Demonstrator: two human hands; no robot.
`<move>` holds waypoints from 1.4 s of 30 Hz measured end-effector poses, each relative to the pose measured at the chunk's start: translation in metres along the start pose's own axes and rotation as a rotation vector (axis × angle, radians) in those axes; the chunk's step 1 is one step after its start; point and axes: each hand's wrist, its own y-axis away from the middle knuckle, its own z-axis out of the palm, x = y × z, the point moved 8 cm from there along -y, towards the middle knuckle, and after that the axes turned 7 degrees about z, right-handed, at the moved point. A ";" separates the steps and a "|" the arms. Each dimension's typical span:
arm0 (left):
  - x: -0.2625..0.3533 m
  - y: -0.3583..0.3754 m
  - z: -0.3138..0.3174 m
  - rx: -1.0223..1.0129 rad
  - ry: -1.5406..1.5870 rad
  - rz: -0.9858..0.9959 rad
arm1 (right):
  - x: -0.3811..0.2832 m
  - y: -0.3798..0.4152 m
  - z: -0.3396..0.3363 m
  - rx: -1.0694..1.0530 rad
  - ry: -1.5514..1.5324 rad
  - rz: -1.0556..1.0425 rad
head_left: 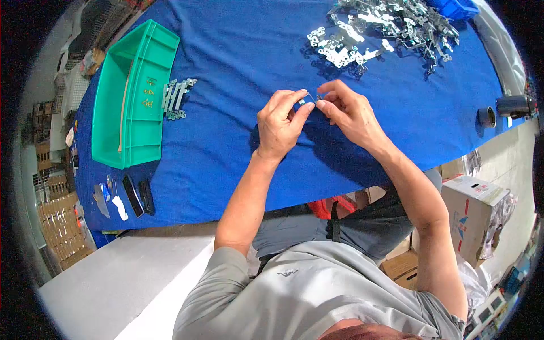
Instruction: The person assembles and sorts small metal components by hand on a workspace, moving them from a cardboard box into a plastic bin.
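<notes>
Above the blue cloth point(226, 73), my left hand point(280, 122) pinches a small metal part point(302, 102) between thumb and fingers. Close to its right, my right hand point(352, 113) has its thumb and index finger near the other end of the part, with a tiny piece point(318, 97) at the fingertips, too small to make out. A loose heap of metal parts point(391, 28) lies at the upper right of the cloth. A row of similar metal parts point(177, 99) lies beside the green bin at the left.
The green bin point(170, 62) stands at the left of the table. Dark flat objects point(133, 195) and a white piece point(119, 208) lie near the front left edge. A black cylinder point(486, 117) is at the right edge, a blue tray point(459, 8) at the top right.
</notes>
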 end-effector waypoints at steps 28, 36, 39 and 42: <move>-0.021 0.001 0.004 0.104 0.920 -0.393 | -0.007 -0.002 -0.007 0.000 0.042 -0.098; -0.040 0.009 -0.004 0.076 0.533 -0.349 | -0.008 0.005 0.007 -0.083 0.069 -0.121; -0.040 0.009 0.001 0.043 0.552 -0.310 | -0.013 0.002 -0.003 -0.013 0.051 -0.136; -0.040 0.012 0.003 0.016 0.517 -0.439 | -0.011 0.003 -0.005 -0.019 0.021 -0.074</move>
